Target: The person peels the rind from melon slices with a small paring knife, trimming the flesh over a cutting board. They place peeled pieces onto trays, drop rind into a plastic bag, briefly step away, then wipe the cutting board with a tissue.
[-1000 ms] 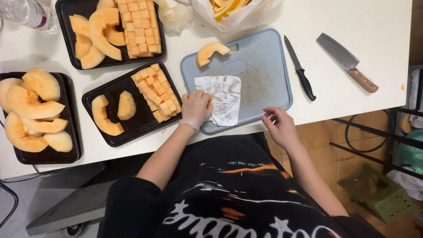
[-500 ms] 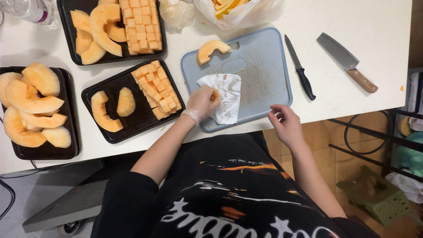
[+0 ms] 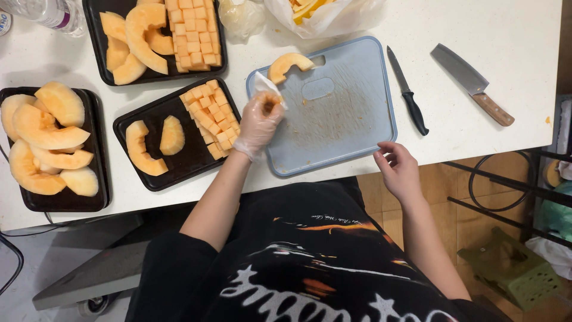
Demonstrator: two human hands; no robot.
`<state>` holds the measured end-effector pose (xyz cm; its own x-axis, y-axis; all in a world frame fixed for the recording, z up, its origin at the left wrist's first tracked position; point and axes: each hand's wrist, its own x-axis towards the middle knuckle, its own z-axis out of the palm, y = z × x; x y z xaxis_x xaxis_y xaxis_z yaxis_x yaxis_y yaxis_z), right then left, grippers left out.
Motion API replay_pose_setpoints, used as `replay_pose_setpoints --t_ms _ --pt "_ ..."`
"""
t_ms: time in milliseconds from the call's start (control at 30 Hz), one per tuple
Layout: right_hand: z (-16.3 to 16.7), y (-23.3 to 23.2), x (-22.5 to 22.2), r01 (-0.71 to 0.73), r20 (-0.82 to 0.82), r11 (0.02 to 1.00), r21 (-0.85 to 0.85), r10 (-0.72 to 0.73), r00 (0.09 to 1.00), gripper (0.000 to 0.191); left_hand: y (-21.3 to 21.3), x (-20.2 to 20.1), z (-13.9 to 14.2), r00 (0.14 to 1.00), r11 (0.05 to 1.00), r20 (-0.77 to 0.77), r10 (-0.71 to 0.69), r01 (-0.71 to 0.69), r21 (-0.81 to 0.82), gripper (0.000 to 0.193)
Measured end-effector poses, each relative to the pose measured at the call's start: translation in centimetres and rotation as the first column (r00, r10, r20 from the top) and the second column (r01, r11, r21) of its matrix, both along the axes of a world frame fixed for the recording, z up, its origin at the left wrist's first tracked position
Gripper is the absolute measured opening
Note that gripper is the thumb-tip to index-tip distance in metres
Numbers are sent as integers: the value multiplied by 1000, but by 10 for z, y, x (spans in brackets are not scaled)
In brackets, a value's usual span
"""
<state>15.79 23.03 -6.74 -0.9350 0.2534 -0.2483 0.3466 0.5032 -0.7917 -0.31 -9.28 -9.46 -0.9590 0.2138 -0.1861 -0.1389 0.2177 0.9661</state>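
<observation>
My left hand (image 3: 257, 123), in a clear plastic glove, grips a crumpled white paper towel (image 3: 266, 85) at the left edge of the grey-blue cutting board (image 3: 339, 119). A curved slice of orange melon (image 3: 287, 64) lies at the board's far left corner. The board's middle shows wet orange smears. My right hand (image 3: 398, 170) is bare and rests at the board's near right corner, by the table edge, fingers loosely curled and holding nothing.
A black tray (image 3: 185, 161) with melon slices and cubes sits left of the board; two more black trays (image 3: 98, 53) (image 3: 101, 179) hold melon. A black-handled knife (image 3: 407, 90) and a cleaver (image 3: 472, 83) lie to the right. A plastic bag (image 3: 322, 12) is at the back.
My left hand swept the paper towel from the board's near middle up to its left edge, bunching it. My right hand slid a little right along the near edge.
</observation>
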Motion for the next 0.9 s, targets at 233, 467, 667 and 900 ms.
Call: replay_pose_setpoints --t_ms 233,467,667,900 --pt "-2 -6 -1 -58 29 998 -3 59 998 29 14 -2 -14 783 716 -485 -391 -73 -695 39" --pt "-2 -3 7 -39 57 999 8 39 998 30 13 -12 -47 903 716 -318 -289 -16 -698 19" --pt "-3 1 11 -38 53 999 14 37 998 31 47 -14 -40 907 810 -265 -328 126 -572 23" --pt "-1 2 11 -16 62 1000 7 15 998 30 51 -21 -26 825 777 -334 -455 186 -601 25"
